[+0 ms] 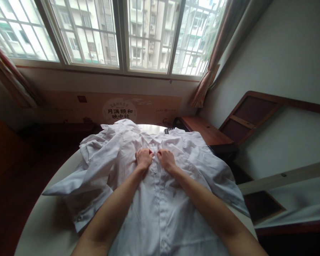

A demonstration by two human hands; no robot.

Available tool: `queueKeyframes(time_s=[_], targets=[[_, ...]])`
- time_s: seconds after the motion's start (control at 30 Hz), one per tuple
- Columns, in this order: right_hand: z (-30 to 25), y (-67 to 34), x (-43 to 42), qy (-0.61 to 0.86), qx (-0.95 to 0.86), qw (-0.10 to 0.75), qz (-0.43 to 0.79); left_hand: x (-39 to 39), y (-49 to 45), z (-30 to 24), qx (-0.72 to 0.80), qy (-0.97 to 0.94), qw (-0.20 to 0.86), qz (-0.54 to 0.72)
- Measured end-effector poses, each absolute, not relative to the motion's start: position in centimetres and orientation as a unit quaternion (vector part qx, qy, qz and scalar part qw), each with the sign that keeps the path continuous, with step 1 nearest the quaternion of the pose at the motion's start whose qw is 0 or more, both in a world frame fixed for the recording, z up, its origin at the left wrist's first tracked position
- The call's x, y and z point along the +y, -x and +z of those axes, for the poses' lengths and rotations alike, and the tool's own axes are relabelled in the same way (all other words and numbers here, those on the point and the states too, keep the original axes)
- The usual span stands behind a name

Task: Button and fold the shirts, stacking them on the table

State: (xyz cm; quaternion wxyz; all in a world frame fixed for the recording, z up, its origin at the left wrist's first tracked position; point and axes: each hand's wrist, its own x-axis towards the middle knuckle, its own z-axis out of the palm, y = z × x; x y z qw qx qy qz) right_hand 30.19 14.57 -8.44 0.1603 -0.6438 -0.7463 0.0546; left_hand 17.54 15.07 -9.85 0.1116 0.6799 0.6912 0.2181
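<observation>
A white button-up shirt (pixel 160 209) lies spread front-up on a round white table (pixel 42 224), its collar toward the window. My left hand (pixel 143 158) and my right hand (pixel 166 160) sit side by side on the upper chest, just below the collar, on either side of the button placket. Both hands have curled fingers pinching the cloth at the placket. The shirt's sleeves spill out to the left (pixel 77 185) and to the right (pixel 224 185).
More crumpled white cloth (pixel 101 142) is heaped at the table's far left. A cardboard panel with printed characters (pixel 119 112) leans under the barred window. A wooden desk (pixel 205 131) stands at the right, with framed panels against the wall.
</observation>
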Motion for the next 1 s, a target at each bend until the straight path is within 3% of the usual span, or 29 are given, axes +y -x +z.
queueKeyframes(time_s=[0.23, 0.73, 1.0], targets=[[-7.4, -29.4, 15.7, 0.676, -0.652, 0.303, 0.161, 14.9, -17.4, -9.8, 0.687, -0.679, 0.103, 0.236], [-10.1, -29.1, 15.5, 0.648, -0.6, 0.392, 0.257, 16.3, -16.3, -10.0, 0.666, -0.65, 0.224, 0.29], [-10.7, -28.8, 15.4, 0.61, -0.592, 0.448, 0.279, 16.3, -16.4, -9.8, 0.676, -0.65, 0.221, 0.27]])
